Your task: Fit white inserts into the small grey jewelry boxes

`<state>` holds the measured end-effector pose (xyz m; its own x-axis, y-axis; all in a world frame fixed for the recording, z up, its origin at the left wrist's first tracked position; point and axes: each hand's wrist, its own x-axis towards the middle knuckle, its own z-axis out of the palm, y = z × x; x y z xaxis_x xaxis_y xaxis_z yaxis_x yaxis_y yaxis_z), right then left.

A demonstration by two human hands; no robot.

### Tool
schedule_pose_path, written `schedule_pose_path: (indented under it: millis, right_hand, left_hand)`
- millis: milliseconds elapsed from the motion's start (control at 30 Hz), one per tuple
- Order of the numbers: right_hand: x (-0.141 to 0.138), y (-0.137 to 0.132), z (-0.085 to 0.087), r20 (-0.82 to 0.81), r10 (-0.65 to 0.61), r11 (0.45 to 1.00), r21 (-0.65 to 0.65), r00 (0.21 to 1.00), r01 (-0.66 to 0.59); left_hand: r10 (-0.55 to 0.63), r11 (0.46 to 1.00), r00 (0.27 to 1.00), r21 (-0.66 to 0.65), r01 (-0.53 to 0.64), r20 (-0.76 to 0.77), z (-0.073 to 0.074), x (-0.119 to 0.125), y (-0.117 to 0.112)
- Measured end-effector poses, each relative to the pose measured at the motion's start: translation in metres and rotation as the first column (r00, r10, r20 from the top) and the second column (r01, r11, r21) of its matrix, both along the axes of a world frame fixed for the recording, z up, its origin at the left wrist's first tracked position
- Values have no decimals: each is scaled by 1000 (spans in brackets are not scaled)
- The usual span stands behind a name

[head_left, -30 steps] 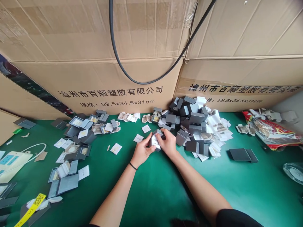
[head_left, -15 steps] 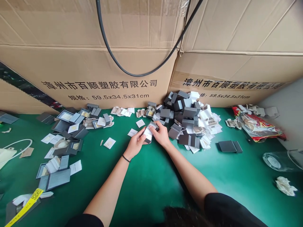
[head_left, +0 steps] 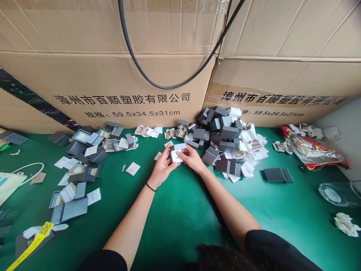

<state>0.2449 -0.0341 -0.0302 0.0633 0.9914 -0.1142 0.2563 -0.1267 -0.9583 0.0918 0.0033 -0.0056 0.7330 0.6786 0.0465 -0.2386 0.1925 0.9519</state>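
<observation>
A small grey box (head_left: 178,147) with a white inside is held between my two hands over the green table (head_left: 180,218). My left hand (head_left: 162,168) grips it from the left, with the thumb along its near edge. On the right side my right hand (head_left: 194,159) closes on the same box, its thumb pressing on the white part. White cards lie partly hidden behind my left hand, and another white card (head_left: 133,168) lies to its left. A heap of grey boxes (head_left: 227,132) and white paper inserts (head_left: 251,146) rises just beyond my right hand.
Open boxes and cards (head_left: 84,150) are scattered on the left. A yellow strip (head_left: 34,244) lies at the front left. To the right are a flat grey box (head_left: 278,175), a red snack bag (head_left: 313,146), a clear cup (head_left: 335,194) and crumpled paper (head_left: 346,224). Large cartons (head_left: 135,82) stand behind.
The box in my hands has turned from a slanted position to nearly level, with its white side towards me. My fingers have shifted around it. The whole view has moved slightly.
</observation>
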Motion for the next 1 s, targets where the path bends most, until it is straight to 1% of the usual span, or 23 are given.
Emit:
schedule_pose_path:
  millis: [67, 167, 267, 333, 467, 533, 667, 767, 900, 1000]
  right_hand:
    - [0, -1, 4, -9, 22, 1000, 13, 1000, -22]
    - [-5, -2, 9, 29, -31, 997, 73, 999, 29]
    - [-9, -4, 11, 90, -83, 991, 112, 993, 72]
    - [-11, -5, 11, 113, -97, 988, 128, 989, 83]
    - [-11, -6, 11, 140, -85, 987, 146, 986, 64]
    - [-11, -6, 11, 170, -71, 990, 131, 983, 49]
    - [-12, -7, 13, 225, -30, 998, 66, 974, 15]
    - [-14, -8, 16, 262, 4, 999, 41, 965, -15]
    - [-15, -10, 16, 295, 4, 1000, 27, 956, -13]
    - [-15, -9, 12, 250, 2, 999, 34, 968, -11]
  left_hand:
    - [4, 1000, 1000, -25, -4, 6, -1, 0, 1]
    - [41, 998, 999, -45, -42, -13, -4, 1, 2]
    - [179, 984, 972, 21, -177, -151, -8, 3, 2]
    - [247, 969, 940, 86, -233, -237, -11, 5, 2]
    - [238, 970, 933, 106, -217, -270, -14, 5, 2]
    - [259, 964, 924, 138, -229, -281, -16, 4, 2]
    - [335, 932, 872, 261, -251, -357, -21, 3, 2]
    - [369, 914, 834, 323, -245, -411, -22, 4, 1]
    - [373, 911, 816, 343, -231, -441, -19, 5, -1]
    - [344, 925, 835, 305, -225, -429, -18, 5, -1]
